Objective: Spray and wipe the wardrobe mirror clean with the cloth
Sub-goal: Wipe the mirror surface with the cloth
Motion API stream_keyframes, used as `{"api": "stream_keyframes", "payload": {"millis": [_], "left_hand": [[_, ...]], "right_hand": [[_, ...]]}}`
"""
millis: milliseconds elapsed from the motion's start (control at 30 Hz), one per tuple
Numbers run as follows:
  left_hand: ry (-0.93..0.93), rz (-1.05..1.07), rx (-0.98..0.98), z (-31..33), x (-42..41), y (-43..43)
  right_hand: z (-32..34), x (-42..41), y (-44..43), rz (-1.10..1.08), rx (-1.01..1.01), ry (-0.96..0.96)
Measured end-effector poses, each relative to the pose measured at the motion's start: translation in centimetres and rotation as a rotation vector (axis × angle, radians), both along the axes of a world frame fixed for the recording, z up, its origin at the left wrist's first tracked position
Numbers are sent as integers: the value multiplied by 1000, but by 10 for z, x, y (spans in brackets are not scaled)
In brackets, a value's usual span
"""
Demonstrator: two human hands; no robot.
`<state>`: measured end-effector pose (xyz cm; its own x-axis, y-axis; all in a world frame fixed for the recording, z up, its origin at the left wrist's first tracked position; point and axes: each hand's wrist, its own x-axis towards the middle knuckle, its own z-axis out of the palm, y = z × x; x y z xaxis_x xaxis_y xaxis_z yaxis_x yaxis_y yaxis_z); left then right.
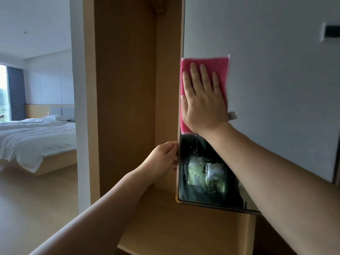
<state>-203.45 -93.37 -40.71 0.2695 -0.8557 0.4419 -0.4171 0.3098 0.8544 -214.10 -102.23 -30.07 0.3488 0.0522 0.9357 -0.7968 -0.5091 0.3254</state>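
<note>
1. Shelf (165, 223), nearest: sits just under the mirror's bottom corner, so there's little room below. Downward strokes prob. need to stop at the frame.
2. Left hand (164, 157): fingers curled round the mirror's left frame edge, gripping it. Looks like a brace vs. the wiping push.
3. Mirror (202, 173): upright glass in a thin metal frame, lower part beaded w/ droplets. Judged stiff but fragile, and slick where wet. Best held by the frame, not the glass face, w/ even pressure.
4. Right hand (204, 100): spread flat, fingers straight, pressing the cloth (187, 65) onto the glass just above the wet patch.
5. Cloth: pink, soft, light, limp. Only palm pressure keeps it up, so it'd likely slide if the press eases. Its left side meets the frame edge.
6. Room to move: open glass to the right and above. The wet zone below is not yet wiped.
7. Wardrobe bay (125, 89): behind the mirror's left edge, an open recess.
8. Bed (36, 137): far left, well apart, no obstacle.
</note>
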Motion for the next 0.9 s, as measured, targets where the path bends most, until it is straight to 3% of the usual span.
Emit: {"api": "stream_keyframes", "payload": {"millis": [500, 900], "left_hand": [[-36, -91, 23, 3, 7, 11], [-48, -69, 65, 9, 2, 13]], "right_hand": [[-128, -5, 3, 38, 83, 84], [-131, -17, 0, 12, 62, 161]]}}
